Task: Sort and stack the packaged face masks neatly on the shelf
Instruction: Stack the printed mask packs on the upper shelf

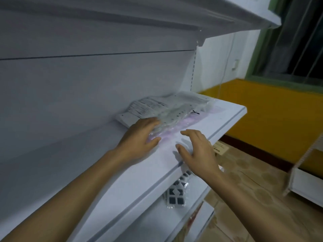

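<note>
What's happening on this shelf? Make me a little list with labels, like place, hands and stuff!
place: white shelf against a white back panel
mask packs: clear wrapped packs in a loose, untidy pile near the back
left hand: fingers rest on the nearest pack
right hand: relaxed, holds nothing, over the shelf's front edge
underneath: wrapped cube puzzle with dark squares, below the shelf
job so far: packs not yet stacked neatly

Glossy clear plastic wraps the mask packs (174, 112) (crinkled, perhaps) on a smooth matt shelf (139, 180)
</note>
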The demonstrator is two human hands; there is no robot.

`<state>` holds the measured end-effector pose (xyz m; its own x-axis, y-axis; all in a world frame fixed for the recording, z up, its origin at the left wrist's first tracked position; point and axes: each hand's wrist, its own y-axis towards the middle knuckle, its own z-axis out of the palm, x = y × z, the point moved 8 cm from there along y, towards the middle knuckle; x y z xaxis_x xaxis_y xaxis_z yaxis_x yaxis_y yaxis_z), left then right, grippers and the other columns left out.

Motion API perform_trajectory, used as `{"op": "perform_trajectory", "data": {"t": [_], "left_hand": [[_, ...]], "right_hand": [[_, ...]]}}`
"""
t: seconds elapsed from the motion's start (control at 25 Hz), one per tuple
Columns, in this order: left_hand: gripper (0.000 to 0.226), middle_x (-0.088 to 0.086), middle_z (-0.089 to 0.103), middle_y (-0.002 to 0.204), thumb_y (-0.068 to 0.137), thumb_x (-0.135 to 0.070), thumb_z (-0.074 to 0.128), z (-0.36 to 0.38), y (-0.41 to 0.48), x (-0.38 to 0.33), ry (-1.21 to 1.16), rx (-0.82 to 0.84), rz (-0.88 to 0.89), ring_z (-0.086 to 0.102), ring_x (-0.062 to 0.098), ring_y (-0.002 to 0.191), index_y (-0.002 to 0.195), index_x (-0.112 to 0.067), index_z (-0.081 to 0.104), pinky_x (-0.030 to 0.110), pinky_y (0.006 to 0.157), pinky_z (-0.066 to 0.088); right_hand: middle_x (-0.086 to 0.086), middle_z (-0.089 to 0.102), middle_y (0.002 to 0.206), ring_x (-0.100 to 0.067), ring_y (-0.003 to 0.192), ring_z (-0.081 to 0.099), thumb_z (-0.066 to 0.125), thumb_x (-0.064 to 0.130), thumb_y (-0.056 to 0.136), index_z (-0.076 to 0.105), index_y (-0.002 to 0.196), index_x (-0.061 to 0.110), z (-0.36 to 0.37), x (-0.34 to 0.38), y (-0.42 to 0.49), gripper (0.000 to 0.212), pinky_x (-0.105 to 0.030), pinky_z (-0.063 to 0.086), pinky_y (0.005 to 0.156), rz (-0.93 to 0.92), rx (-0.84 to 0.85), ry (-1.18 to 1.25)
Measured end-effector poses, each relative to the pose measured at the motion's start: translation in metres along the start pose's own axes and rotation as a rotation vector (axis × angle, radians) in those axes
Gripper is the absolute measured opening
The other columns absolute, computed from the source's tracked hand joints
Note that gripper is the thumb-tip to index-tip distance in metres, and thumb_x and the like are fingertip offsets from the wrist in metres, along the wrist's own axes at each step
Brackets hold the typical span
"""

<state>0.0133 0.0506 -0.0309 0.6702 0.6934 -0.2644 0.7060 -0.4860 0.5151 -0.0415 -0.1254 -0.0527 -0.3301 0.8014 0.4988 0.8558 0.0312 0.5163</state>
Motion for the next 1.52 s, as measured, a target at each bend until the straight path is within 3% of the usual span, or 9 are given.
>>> {"op": "perform_trajectory", "data": {"t": [0.2, 0.4, 0.52, 0.68, 0.76, 0.88, 1.08, 1.36, 1.52], "left_hand": [[0.060, -0.004, 0.053, 0.137, 0.081, -0.052, 0.041, -0.004, 0.048, 0.021, 0.096, -0.065, -0.143, 0.046, 0.015, 0.126, 0.131, -0.022, 0.055, 0.019, 0.100, 0.031], [0.041, -0.013, 0.066, 0.113, 0.089, -0.047, 0.040, 0.017, 0.110, 0.020, 0.099, -0.190, -0.382, 0.059, 0.007, 0.105, 0.118, -0.030, 0.063, 0.026, 0.089, 0.046], [0.033, -0.008, 0.062, 0.125, 0.096, -0.033, 0.048, 0.038, 0.141, 0.025, 0.250, -0.237, -0.505, 0.053, 0.013, 0.115, 0.126, -0.026, 0.059, 0.027, 0.090, 0.040], [0.042, 0.003, 0.053, 0.137, 0.098, -0.033, 0.041, 0.069, 0.130, 0.045, 0.400, -0.174, -0.674, 0.049, 0.026, 0.122, 0.135, -0.015, 0.051, 0.033, 0.096, 0.038], [0.042, 0.006, 0.061, 0.126, 0.095, -0.034, 0.042, 0.071, 0.121, 0.040, 0.413, -0.251, -0.701, 0.057, 0.028, 0.112, 0.127, -0.012, 0.058, 0.033, 0.093, 0.043], [0.042, 0.005, 0.068, 0.113, 0.091, -0.037, 0.042, 0.072, 0.115, 0.033, 0.501, -0.325, -0.678, 0.065, 0.026, 0.100, 0.113, -0.011, 0.067, 0.032, 0.088, 0.049], [0.047, 0.000, 0.065, 0.114, 0.091, -0.045, 0.041, 0.070, 0.110, 0.035, 0.456, -0.392, -0.736, 0.058, 0.020, 0.103, 0.121, -0.016, 0.061, 0.026, 0.087, 0.044], [0.044, -0.012, 0.060, 0.100, 0.089, -0.050, 0.040, 0.065, 0.106, 0.032, 0.450, -0.488, -0.744, 0.050, 0.005, 0.096, 0.113, -0.018, 0.060, 0.021, 0.077, 0.039], [0.037, -0.009, 0.061, 0.103, 0.091, -0.044, 0.040, 0.064, 0.108, 0.030, 0.470, -0.500, -0.691, 0.049, 0.008, 0.096, 0.103, -0.016, 0.061, 0.026, 0.073, 0.045]], "right_hand": [[-0.001, 0.054, 0.130, -0.020, 0.118, 0.051, 0.054, 0.038, 0.086, 0.054, 0.127, 0.017, 0.025, -0.021, 0.077, 0.046, -0.039, 0.044, 0.096, -0.152, 0.083, 0.098], [-0.007, 0.049, 0.137, -0.025, 0.124, 0.046, 0.057, 0.033, 0.085, 0.046, 0.135, 0.016, 0.027, -0.063, 0.159, 0.054, -0.039, 0.043, 0.100, -0.269, 0.148, 0.152], [-0.007, 0.048, 0.141, -0.026, 0.126, 0.046, 0.061, 0.038, 0.088, 0.047, 0.136, 0.016, 0.029, -0.084, 0.213, 0.055, -0.033, 0.038, 0.101, -0.314, 0.207, 0.204], [0.009, 0.022, 0.155, -0.011, 0.142, 0.022, 0.069, 0.050, 0.081, 0.030, 0.147, 0.030, 0.063, -0.095, 0.245, 0.079, -0.025, 0.023, 0.110, -0.401, 0.550, 0.179], [0.016, 0.042, 0.138, -0.015, 0.129, 0.040, 0.069, 0.052, 0.078, 0.041, 0.133, 0.035, 0.085, -0.097, 0.245, 0.064, -0.023, 0.033, 0.100, -0.481, 0.643, 0.115], [0.023, 0.050, 0.103, -0.007, 0.097, 0.052, 0.070, 0.057, 0.076, 0.053, 0.114, 0.033, 0.096, -0.103, 0.241, 0.048, -0.021, 0.037, 0.080, -0.463, 0.589, 0.250], [0.007, 0.051, 0.133, -0.012, 0.119, 0.051, 0.065, 0.042, 0.087, 0.058, 0.129, 0.022, 0.098, -0.117, 0.244, 0.047, -0.016, 0.030, 0.092, -0.497, 0.435, 0.282], [0.007, 0.057, 0.123, -0.014, 0.112, 0.053, 0.026, 0.059, 0.081, 0.061, 0.124, 0.023, 0.097, -0.116, 0.246, 0.066, -0.023, 0.038, 0.090, -0.509, 0.392, 0.313], [0.011, 0.057, 0.124, -0.011, 0.113, 0.053, 0.023, 0.059, 0.085, 0.058, 0.127, 0.028, 0.096, -0.118, 0.248, 0.063, -0.022, 0.038, 0.090, -0.472, 0.383, 0.347]]}}
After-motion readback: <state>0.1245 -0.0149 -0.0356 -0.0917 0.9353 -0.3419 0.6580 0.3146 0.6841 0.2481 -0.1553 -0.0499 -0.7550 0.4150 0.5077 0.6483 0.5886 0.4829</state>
